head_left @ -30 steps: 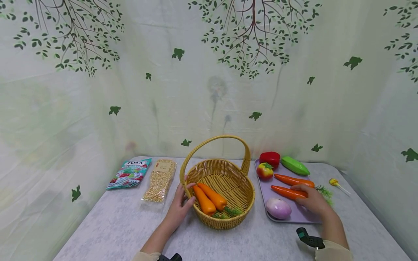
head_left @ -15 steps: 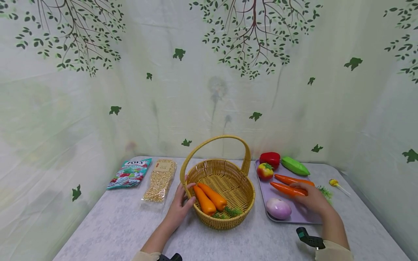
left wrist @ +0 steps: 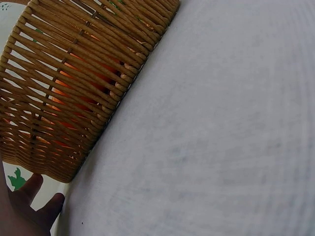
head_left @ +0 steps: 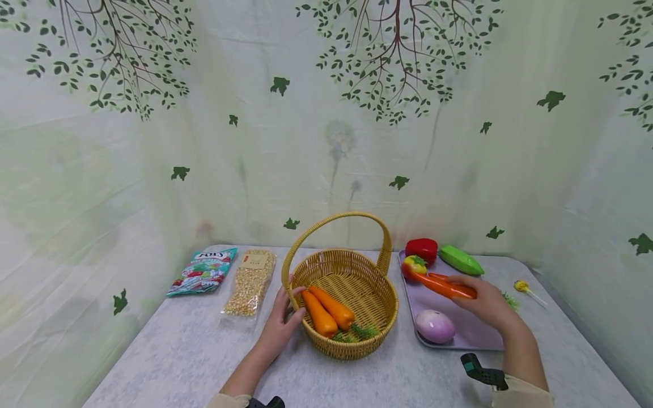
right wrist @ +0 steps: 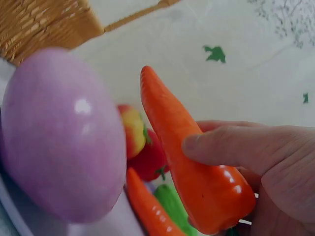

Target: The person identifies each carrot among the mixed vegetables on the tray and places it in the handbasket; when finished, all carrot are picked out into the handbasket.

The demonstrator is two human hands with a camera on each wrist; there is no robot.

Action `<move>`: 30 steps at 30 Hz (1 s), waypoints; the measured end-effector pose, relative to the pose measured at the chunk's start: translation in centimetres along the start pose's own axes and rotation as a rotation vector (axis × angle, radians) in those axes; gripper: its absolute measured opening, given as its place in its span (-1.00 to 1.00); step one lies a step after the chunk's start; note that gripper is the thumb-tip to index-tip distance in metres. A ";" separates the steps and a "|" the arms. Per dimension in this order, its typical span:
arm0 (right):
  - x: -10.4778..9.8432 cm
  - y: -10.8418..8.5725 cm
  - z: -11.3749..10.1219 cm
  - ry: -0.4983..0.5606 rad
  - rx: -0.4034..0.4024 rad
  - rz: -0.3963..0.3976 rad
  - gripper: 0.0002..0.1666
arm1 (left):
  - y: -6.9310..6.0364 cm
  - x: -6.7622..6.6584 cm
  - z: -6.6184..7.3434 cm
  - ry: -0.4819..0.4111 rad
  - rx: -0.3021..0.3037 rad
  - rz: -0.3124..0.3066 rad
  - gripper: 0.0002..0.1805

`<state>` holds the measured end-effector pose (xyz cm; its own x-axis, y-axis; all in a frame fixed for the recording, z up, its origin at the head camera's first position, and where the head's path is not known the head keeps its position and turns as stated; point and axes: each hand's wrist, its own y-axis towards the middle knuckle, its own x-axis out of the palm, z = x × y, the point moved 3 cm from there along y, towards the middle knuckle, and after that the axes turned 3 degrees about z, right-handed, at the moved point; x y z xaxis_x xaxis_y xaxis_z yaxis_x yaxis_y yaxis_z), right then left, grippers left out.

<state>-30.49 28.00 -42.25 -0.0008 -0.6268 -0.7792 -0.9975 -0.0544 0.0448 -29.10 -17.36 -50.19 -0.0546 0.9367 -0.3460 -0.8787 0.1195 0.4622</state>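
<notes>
My right hand (head_left: 487, 306) pinches a red-orange carrot (head_left: 445, 287) between thumb and fingers above the purple tray (head_left: 474, 334). In the right wrist view the carrot (right wrist: 182, 157) tilts with its tip up, and a second carrot (right wrist: 151, 206) lies behind it. My left hand (head_left: 280, 317) rests against the left side of the wicker basket (head_left: 347, 351), its fingers at the rim near the handle's base. Inside the basket lie two orange carrots (head_left: 326, 310) with green tops. The left wrist view shows the basket's woven side (left wrist: 74, 88) beside my fingers.
On the tray are a purple onion (head_left: 435, 326), a red pepper (head_left: 422, 250), a red-yellow fruit (head_left: 414, 265) and a green vegetable (head_left: 461, 259). A lollipop (head_left: 521, 285) lies right of it. Left of the basket lie a teal packet (head_left: 203, 271) and a bag of kernels (head_left: 250, 283).
My right hand has lifted the nearer carrot off the tray and moved it slightly up and left, over the other carrot. My left hand and the basket have not moved.
</notes>
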 end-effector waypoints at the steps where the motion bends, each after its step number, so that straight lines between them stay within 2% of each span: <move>1: -0.1 0.0 -0.3 0.003 -0.006 -0.004 -0.40 | 0.0 0.0 0.0 0.003 -0.009 0.001 -0.51; 9: 0.1 -0.3 -3.5 0.061 -0.049 -0.071 -0.37 | 0.1 0.1 0.1 0.015 -0.066 0.006 -0.49; 12: 0.4 -0.4 -4.3 0.075 -0.073 -0.087 -0.43 | 0.1 0.1 0.1 0.010 -0.069 0.010 -0.49; 20: 1.6 -0.4 -5.9 0.213 -0.119 -0.137 -0.54 | -0.1 0.0 0.1 0.010 -0.062 0.016 -0.49; 24: 2.1 -0.3 -6.7 0.247 -0.137 -0.156 -0.64 | 0.0 0.0 0.1 0.018 -0.058 0.017 -0.50; 30: 3.1 -0.1 -8.0 0.277 -0.215 -0.174 -0.70 | 0.1 0.0 0.2 0.007 -0.064 0.014 -0.50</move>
<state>-29.83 19.86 -39.72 0.2150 -0.7784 -0.5897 -0.9436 -0.3213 0.0801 -29.10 -17.29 -50.00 -0.0699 0.9357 -0.3457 -0.9062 0.0853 0.4142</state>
